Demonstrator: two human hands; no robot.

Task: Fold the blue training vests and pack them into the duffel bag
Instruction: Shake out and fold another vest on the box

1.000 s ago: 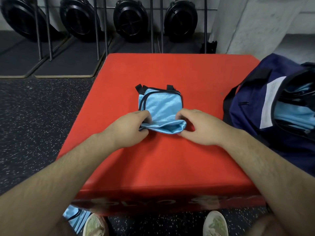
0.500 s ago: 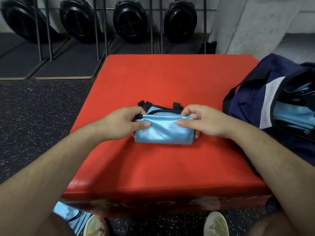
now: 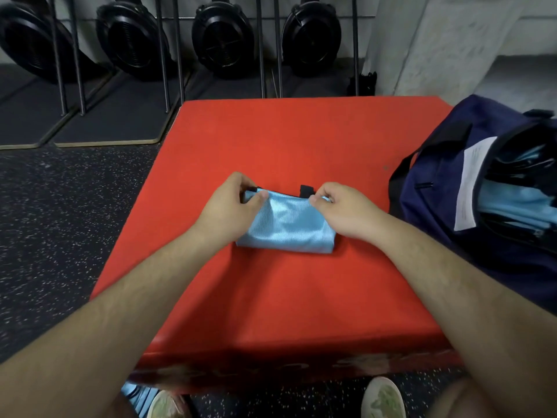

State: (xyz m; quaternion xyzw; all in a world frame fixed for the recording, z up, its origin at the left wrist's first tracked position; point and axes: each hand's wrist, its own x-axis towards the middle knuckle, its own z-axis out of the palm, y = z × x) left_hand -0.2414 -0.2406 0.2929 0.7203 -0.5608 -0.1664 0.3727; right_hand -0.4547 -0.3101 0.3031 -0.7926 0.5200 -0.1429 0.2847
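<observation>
From your head camera, the folded blue vest (image 3: 286,227) lies flat on the red padded box (image 3: 271,140), close to the middle of its top and a little toward your side. Your two hands sit on the vest's far edge, one at each corner. Your left hand (image 3: 232,206) is at the vest's 10 o'clock corner, with the thumb curled over the top of the fabric and the fingers tucked behind it, pinching that corner. Your right hand (image 3: 343,209) is at the 2 o'clock corner, fingertips bunched together and nipping the cloth there. Black trim (image 3: 305,191) pokes out from under the far edge between your hands, nearer the right one. The near fold of the vest, at 6 o'clock from your hands, rests on the box with nothing touching it. At 3 o'clock from the vest, well apart from it, the navy duffel bag (image 3: 437,191) stands open against the box's right edge, with more blue vests (image 3: 518,200) inside and a white label (image 3: 470,188) at its mouth. Down at 7 o'clock, by your left shoe (image 3: 168,404), some blue fabric (image 3: 135,393) lies on the floor.
</observation>
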